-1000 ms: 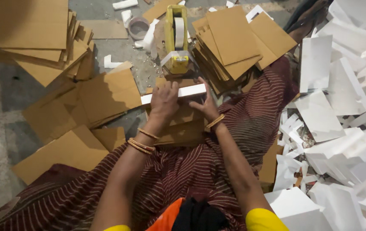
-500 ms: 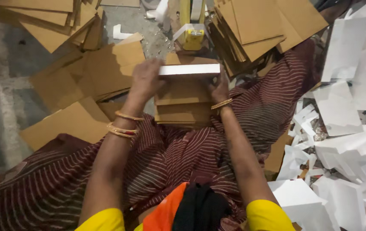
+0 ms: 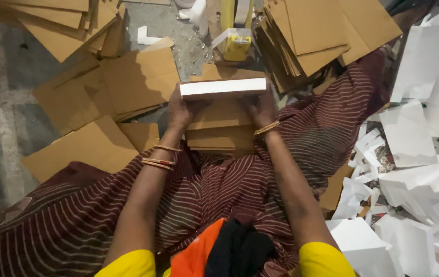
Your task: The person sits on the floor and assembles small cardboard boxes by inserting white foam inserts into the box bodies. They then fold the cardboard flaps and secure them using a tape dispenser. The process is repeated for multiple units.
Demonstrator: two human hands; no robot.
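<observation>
Both hands, left hand (image 3: 180,110) and right hand (image 3: 263,107), clasp a white-edged box (image 3: 223,87) above stacked cardboard (image 3: 221,133).

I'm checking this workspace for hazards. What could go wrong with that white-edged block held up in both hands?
The white-edged block, gripped only at its ends by the left hand and right hand, might slip onto the cardboard stack in the lap. The loose white sheets piled alongside could slide underfoot.
</observation>
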